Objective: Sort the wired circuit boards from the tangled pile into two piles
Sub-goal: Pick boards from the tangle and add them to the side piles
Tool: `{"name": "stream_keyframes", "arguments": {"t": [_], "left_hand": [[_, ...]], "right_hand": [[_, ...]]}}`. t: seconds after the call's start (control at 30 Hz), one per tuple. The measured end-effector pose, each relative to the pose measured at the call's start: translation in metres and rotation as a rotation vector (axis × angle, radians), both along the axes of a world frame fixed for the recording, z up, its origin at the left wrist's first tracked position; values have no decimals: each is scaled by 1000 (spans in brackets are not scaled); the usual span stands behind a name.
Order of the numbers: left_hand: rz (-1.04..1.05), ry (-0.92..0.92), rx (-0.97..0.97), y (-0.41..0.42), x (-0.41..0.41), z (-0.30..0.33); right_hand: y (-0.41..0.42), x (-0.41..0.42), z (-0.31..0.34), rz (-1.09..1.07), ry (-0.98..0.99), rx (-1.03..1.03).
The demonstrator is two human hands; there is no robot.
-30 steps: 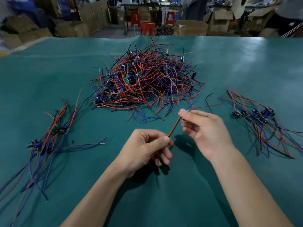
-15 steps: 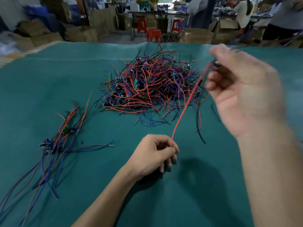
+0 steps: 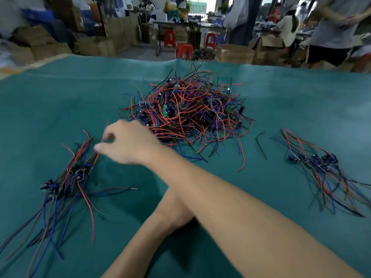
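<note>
Right hand (image 3: 128, 143) crossed over left forearm, fingers (image 3: 99, 147) blurred, seemingly pinching a red wire (image 3: 104, 130) just above the left pile (image 3: 68, 177). Wires there running near-to-far. Left hand hidden; grip unknowable. Tangle (image 3: 188, 113) right of that pile; pile 2 (image 3: 321, 165) beyond.

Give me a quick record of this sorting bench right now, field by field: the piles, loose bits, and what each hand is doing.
surface: green mat
tangled pile: centre, far side, red, blue and black wires with small boards
left pile: sorted wired boards, near left
right pile: sorted wired boards, right
loose black wire: between tangled pile and right pile
right hand: crossed over to the left pile, blurred, fingers at red wires; grip unclear
left hand: hidden under the right forearm
</note>
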State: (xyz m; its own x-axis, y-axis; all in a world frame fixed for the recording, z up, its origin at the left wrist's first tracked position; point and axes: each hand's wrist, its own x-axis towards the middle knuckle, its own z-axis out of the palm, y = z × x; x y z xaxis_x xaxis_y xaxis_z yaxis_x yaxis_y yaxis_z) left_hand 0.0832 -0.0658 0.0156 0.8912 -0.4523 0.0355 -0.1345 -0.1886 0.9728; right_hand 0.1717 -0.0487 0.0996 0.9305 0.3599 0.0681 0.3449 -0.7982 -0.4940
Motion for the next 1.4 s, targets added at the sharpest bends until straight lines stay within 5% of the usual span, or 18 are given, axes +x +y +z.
{"name": "stream_keyframes", "arguments": {"t": [0.3, 0.7, 0.93, 1.1, 1.2, 1.4], "left_hand": [[-29, 152, -102, -8, 4, -1], [-35, 177, -111, -7, 5, -1], [-35, 177, -118, -7, 5, -1], [-33, 186, -119, -7, 6, -1], [-27, 182, -127, -7, 5, 1], [20, 215, -233, -8, 4, 5]], "right_hand": [[-232, 68, -8, -828, -218, 42], [-250, 87, -32, -658, -275, -57], [-252, 93, -39, -754, -210, 7], [-259, 75, -18, -903, -245, 504], [-261, 45, 9, -804, -225, 905], [-263, -46, 56, -595, -103, 1373]]}}
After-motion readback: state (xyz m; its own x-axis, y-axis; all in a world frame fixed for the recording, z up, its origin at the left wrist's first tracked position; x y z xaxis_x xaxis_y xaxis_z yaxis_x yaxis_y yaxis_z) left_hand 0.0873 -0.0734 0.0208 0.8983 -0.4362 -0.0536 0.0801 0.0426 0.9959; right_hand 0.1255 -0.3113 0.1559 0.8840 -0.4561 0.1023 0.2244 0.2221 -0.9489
